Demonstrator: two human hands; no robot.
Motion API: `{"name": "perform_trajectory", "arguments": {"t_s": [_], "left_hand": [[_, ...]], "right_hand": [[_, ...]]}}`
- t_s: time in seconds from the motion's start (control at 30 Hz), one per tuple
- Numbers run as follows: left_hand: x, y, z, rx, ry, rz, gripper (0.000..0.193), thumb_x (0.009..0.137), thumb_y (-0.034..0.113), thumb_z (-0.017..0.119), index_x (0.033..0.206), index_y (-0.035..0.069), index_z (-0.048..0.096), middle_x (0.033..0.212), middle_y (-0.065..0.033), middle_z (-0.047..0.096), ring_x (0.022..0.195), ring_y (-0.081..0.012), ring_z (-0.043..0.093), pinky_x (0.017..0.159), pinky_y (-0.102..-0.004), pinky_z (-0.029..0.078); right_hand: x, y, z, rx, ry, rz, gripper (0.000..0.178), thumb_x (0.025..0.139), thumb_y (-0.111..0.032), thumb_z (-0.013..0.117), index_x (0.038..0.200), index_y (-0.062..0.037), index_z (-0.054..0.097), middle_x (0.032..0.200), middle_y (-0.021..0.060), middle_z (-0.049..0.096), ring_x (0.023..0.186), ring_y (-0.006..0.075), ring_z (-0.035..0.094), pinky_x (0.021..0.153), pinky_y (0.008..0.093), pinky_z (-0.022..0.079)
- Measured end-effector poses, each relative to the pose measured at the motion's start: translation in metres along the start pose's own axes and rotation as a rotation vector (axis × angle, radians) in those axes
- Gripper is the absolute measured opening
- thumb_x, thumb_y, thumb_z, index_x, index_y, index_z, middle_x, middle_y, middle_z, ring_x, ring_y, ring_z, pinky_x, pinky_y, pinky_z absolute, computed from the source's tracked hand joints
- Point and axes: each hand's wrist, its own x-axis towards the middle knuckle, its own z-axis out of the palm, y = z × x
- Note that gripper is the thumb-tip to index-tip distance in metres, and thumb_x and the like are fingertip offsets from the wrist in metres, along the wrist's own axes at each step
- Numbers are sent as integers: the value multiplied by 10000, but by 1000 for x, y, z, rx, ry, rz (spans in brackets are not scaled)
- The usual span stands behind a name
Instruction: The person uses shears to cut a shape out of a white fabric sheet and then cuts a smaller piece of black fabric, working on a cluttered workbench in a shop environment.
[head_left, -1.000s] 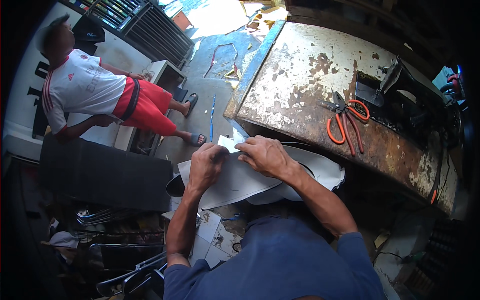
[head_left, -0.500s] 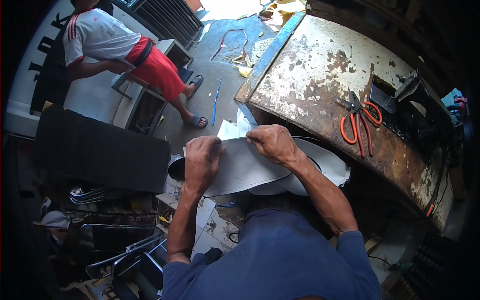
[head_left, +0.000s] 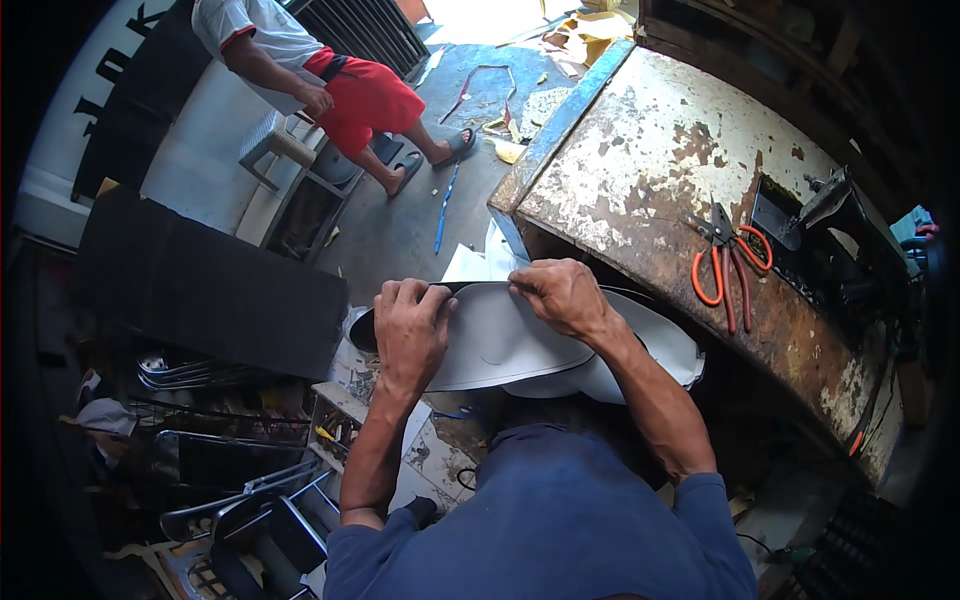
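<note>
The left hand (head_left: 410,330) lies knuckles up, fingers curled over the upper edge of a pale grey curved sheet (head_left: 500,345), pinching it. The right hand (head_left: 562,297) is closed on the same edge just to the 3 o'clock side, thumb and fingers pressed together on the rim. The sheet sits across the person's lap, at the picture's centre, with a second white piece (head_left: 650,350) under it reaching toward 4 o'clock; whether the dark strip along the top edge is a separate layer is hard to say. Half a second ago the hands were gripping the sheet much as now, though the view has since tilted, so they sit lower and more central. At 2 o'clock stands the rusty, flaking table (head_left: 650,170), carrying orange-handled pliers (head_left: 730,265). At 11 o'clock another person in red shorts (head_left: 360,95) stands on the concrete floor (head_left: 400,230), now partly cut off by the top edge.
</note>
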Motion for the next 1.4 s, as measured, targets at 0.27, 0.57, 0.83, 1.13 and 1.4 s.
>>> {"name": "perform_trajectory", "arguments": {"t_s": [0.27,0.57,0.83,1.13,1.4], "left_hand": [[30,26,22,-76,-106,219,149,882,172,793,1006,125,726,1093,-48,730,1175,-236,667,1100,-488,365],[24,20,43,-215,-18,258,200,871,71,733,1067,109,746,904,-65,710,885,-265,674,905,-435,454],[26,27,42,-184,18,316,146,862,63,716,999,113,723,863,-55,674,856,-259,656,895,-425,440],[15,18,35,-219,38,280,144,845,22,728,969,90,701,853,-52,659,824,-248,639,853,-400,441],[17,18,36,-268,28,251,107,855,59,769,951,80,728,867,-57,687,840,-255,654,865,-393,450]], "right_hand": [[-4,-5,-1,4,-19,5,138,920,-150,730,1021,-71,781,866,139,730,824,352,719,730,443,574],[-10,2,0,-20,-32,69,147,894,-157,719,1006,-81,777,893,138,745,829,371,724,743,470,583],[-9,-3,3,-60,-65,118,144,889,-170,707,994,-94,770,882,143,736,850,378,725,755,491,581],[-46,19,-115,-317,278,266,367,949,-256,744,1260,-65,702,1123,178,729,1026,362,705,911,475,580],[-117,71,-208,-735,175,687,536,958,-385,746,1345,-26,654,1310,252,619,1169,437,639,984,495,548]]}}
